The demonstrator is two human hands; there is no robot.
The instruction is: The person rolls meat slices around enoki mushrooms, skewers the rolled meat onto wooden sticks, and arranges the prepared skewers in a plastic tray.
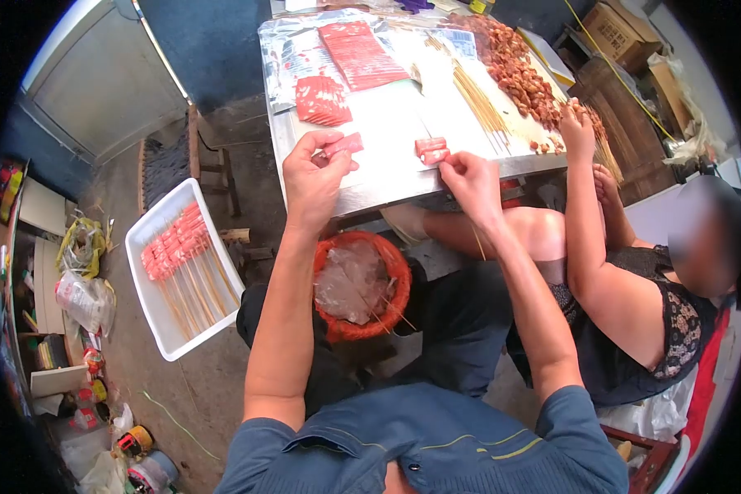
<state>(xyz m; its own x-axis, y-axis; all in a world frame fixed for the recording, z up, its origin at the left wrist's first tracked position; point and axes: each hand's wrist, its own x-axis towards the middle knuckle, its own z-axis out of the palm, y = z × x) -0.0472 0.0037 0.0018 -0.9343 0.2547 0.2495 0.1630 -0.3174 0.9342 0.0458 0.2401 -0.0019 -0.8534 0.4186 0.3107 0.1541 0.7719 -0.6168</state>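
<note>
Pinched in my left hand (314,177), over the table's front edge, is a thin pink-red meat slice (347,146). My right hand (473,185) grips a bamboo skewer (478,244) with rolled meat pieces (431,149) near its upper end. The skewer's lower part slants down below that hand. Beyond my left hand lie a small stack of meat slices (321,101) and a larger stack (361,58) on plastic sheeting. Bare bamboo skewers (476,97) rest on the white table top (383,123), farther right.
Chunks of darker meat (514,70) line the table's right side, where a co-worker's hand (577,128) is raised. A white tray (160,336) of loaded skewers stands at left. Between my knees is an orange basket (328,328) lined with clear plastic. A stool (169,165) stands behind the tray.
</note>
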